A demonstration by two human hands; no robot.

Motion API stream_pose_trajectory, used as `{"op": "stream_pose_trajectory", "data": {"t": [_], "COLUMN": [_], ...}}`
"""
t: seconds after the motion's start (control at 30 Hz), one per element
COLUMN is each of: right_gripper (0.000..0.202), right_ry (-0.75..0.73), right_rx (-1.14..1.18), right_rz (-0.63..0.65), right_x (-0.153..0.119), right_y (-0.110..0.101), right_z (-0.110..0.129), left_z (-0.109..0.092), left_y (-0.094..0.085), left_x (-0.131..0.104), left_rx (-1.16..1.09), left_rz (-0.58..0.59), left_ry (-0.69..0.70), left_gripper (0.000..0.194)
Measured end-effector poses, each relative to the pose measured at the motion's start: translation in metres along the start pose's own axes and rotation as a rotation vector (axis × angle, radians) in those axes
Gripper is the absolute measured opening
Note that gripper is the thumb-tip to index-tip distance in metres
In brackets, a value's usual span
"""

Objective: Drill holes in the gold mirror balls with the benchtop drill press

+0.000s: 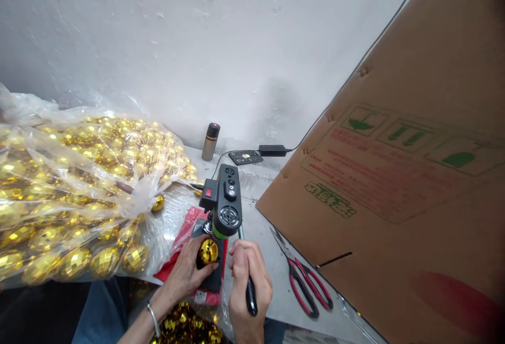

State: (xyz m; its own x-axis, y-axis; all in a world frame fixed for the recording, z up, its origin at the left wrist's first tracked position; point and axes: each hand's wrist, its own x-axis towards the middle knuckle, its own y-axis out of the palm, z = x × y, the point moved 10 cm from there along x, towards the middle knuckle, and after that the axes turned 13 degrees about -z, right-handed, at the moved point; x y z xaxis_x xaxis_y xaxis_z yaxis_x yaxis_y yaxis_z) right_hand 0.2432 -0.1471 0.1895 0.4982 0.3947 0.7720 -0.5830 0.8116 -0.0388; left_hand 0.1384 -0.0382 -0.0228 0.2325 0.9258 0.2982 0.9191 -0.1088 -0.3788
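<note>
Left hand (189, 269), lower centre: thumb and fingers clamped on one shiny gold faceted ball (208, 251), held over a flat dark base, under one black plastic device (229, 202) with two round vents. Right hand (249, 283), beside it: fingers closed round one glossy black handle (251, 297). One pair of scissors (302, 275), red-and-black loop grips, lower right. Clear crinkled plastic bag (79, 186) of many gold balls, left. One cylindrical bottle (210, 142), centre. One large brown cardboard box (394, 175), right.
</note>
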Motion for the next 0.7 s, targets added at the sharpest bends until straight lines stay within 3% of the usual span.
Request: {"op": "stream_pose_trajectory", "data": {"t": [0.47,0.7], "right_gripper": [0.027,0.031], "right_ry": [-0.143,-0.12], "right_rx": [-0.006,0.009], "right_rz": [-0.061,-0.123], "right_x": [-0.036,-0.039], "right_y": [-0.002,-0.003], "right_z": [-0.028,-0.03], "left_z": [-0.002,-0.001], "left_y": [0.001,0.002], "left_x": [-0.001,-0.002], "left_rx": [0.044,0.043], "left_rz": [0.028,0.015], "left_ry": [-0.003,0.002], "left_gripper": [0.045,0.042]}}
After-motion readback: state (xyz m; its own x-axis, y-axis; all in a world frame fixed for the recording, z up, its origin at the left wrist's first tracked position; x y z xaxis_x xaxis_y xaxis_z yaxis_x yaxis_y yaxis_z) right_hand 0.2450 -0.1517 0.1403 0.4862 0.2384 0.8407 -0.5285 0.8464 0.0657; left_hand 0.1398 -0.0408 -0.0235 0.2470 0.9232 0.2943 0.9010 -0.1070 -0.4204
